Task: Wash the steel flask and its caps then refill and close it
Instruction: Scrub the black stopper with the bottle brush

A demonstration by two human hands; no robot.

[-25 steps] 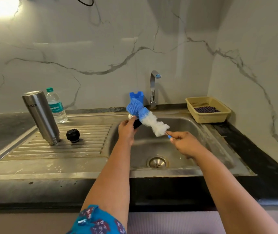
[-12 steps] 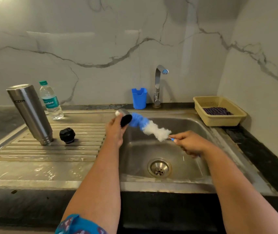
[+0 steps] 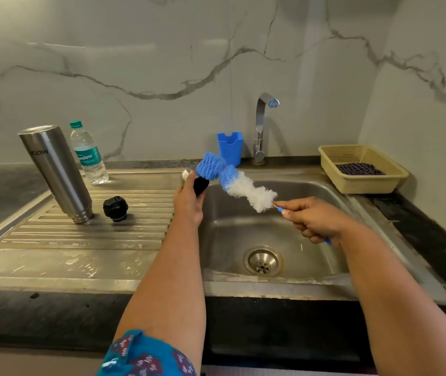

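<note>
Brush point(image 3: 239, 183) head now out of steel cap point(image 3: 197, 183), was inside half-second ago. My left hand point(image 3: 189, 206) grips cap, right hand point(image 3: 314, 221) grips brush handle. Cap scrub likely finishing; rinse next.

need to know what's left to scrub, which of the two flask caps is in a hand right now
The steel-topped cap with a black inside, gripped by the left hand against the blue-and-white bottle brush. The black round stopper cap lies untouched on the drainboard.

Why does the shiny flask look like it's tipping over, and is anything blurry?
Head view: the wide lens bends the edges, so the steel flask standing on the drainboard leans. Head view: the brush bristles look slightly soft. Head view: light glares off the marble wall.
</note>
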